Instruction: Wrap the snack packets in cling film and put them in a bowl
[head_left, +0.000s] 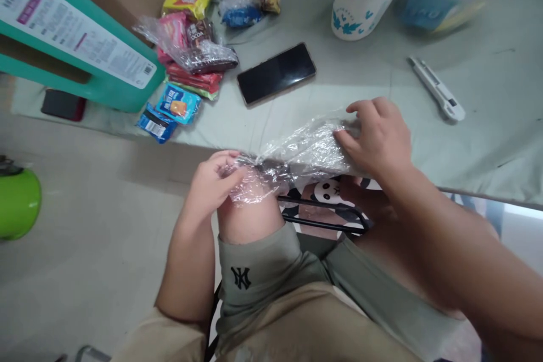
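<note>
A clear, crinkled plastic bag [309, 144] stretches between my two hands, over the table's front edge and above my knee. My left hand [214, 178] has its fingers closed on the bag's left end, near a gathered, twisted part. At the other end, my right hand [377, 133] pinches the plastic between thumb and fingers. Glare on the folds hides whether anything lies inside the bag. Just beyond it on the table is a dark-screened phone [276, 73]. To the right of my right hand lies a white utility knife [436, 89].
Packaged snacks [193, 51] are piled at the table's left, beside a teal box [127, 87] with a white label. A white paper cup [360, 11] and a clear tub [424, 8] with blue packets stand at the back right. A green bin [19, 203] is on the floor.
</note>
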Demonstrator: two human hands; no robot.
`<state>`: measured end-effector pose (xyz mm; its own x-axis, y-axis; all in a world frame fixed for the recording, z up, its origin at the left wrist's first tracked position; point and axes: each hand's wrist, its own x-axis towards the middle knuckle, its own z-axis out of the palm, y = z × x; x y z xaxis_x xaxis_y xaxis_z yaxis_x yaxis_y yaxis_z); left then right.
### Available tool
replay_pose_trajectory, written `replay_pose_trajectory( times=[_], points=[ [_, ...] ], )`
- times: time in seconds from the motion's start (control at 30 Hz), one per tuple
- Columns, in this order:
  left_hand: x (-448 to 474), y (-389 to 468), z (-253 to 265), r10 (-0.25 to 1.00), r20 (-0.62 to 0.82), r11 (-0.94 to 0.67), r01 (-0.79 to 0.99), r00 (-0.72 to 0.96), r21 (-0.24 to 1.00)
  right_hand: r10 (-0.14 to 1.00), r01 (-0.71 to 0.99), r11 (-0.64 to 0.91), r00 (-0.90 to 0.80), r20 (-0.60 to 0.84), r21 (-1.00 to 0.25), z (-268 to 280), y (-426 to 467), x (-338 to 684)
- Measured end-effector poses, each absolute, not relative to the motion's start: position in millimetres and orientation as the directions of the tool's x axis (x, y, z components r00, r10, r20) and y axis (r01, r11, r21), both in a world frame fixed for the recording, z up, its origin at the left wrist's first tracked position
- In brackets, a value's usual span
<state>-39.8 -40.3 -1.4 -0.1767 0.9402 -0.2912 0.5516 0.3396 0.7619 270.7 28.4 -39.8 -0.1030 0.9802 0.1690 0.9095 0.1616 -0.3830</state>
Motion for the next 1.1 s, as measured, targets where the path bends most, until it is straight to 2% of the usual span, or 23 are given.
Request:
replay_pose_trajectory(
  times=[0.07, 0.13, 0.23, 0.33, 0.4, 0.47, 0.53, 0.57, 0.63, 0.67, 0.7, 0.73, 0.8, 0.83, 0.93, 1.03, 1.1],
  points=[
    [-37, -40, 6, 0.945, -0.298, 0.326, 0.341, -0.131, 0.882, 0.957, 0.879, 0.251, -0.162, 0.241, -0.405, -35, 23, 275],
    [-34, -35, 15, 0.952, -0.3, 0.306, 0.22, -0.059, 0.926, 0.914, 0.797, 0.391, -0.278, 0.297, -0.459, -25, 16, 275],
    [-24, -20, 33, 0.95, -0.288, 0.254, 0.24, 0.119, 0.937, 0.821, 0.605, 0.569, -0.459, 0.34, -0.557, -4, 6, 268],
    [-4, 3, 57, 0.879, -0.284, 0.155, 0.334, 0.382, 0.93, 0.767, 0.47, 0.605, -0.559, 0.314, -0.642, 7, 9, 256],
    [11, 23, 76, 0.824, -0.261, 0.061, 0.378, 0.504, 0.924, 0.744, 0.399, 0.56, -0.628, 0.229, -0.726, 5, 20, 253],
    [23, 46, 94, 0.806, -0.235, -0.018, 0.419, 0.544, 0.908, 0.747, 0.355, 0.454, -0.652, 0.132, -0.817, -2, 34, 254],
    [29, 70, 104, 0.84, -0.1, -0.149, 0.404, 0.533, 0.902, 0.814, 0.32, 0.323, -0.575, 0.089, -0.891, -10, 50, 259],
    [31, 81, 105, 0.873, 0.022, -0.221, 0.355, 0.487, 0.908, 0.86, 0.29, 0.259, -0.504, 0.083, -0.921, -14, 57, 261],
    [36, 100, 95, 0.943, 0.213, -0.27, 0.219, 0.255, 0.938, 0.939, 0.208, 0.13, -0.34, 0.053, -0.969, -19, 69, 264],
    [40, 107, 85, 0.97, 0.199, -0.212, 0.084, 0.137, 0.974, 0.966, 0.169, 0.068, -0.258, 0.022, -0.983, -20, 74, 265],
    [46, 110, 72, 0.995, 0.098, -0.097, -0.05, 0.026, 0.994, 0.984, 0.138, 0.013, -0.176, -0.011, -0.99, -21, 78, 264],
    [54, 112, 57, 0.999, -0.042, 0.042, -0.099, -0.003, 0.994, 0.995, 0.116, -0.03, -0.093, -0.041, -0.993, -22, 81, 264],
    [73, 107, 26, 0.952, -0.257, 0.274, -0.093, 0.165, 0.957, 0.996, 0.123, -0.059, 0.077, -0.05, -0.991, -24, 85, 261],
    [84, 103, 13, 0.912, -0.319, 0.353, -0.099, 0.256, 0.93, 0.989, 0.154, -0.051, 0.146, -0.029, -0.987, -25, 86, 259],
    [108, 91, -7, 0.861, -0.327, 0.412, -0.157, 0.39, 0.897, 0.975, 0.275, 0.004, 0.212, 0.065, -0.961, -27, 83, 255],
    [113, 94, -7, 0.884, -0.327, 0.382, -0.114, 0.333, 0.917, 0.977, 0.337, 0.018, 0.193, 0.088, -0.941, -25, 81, 253],
    [108, 102, -6, 0.889, -0.38, 0.411, -0.082, 0.256, 0.908, 0.973, 0.369, -0.011, 0.22, 0.075, -0.929, -21, 82, 254]
  ],
)
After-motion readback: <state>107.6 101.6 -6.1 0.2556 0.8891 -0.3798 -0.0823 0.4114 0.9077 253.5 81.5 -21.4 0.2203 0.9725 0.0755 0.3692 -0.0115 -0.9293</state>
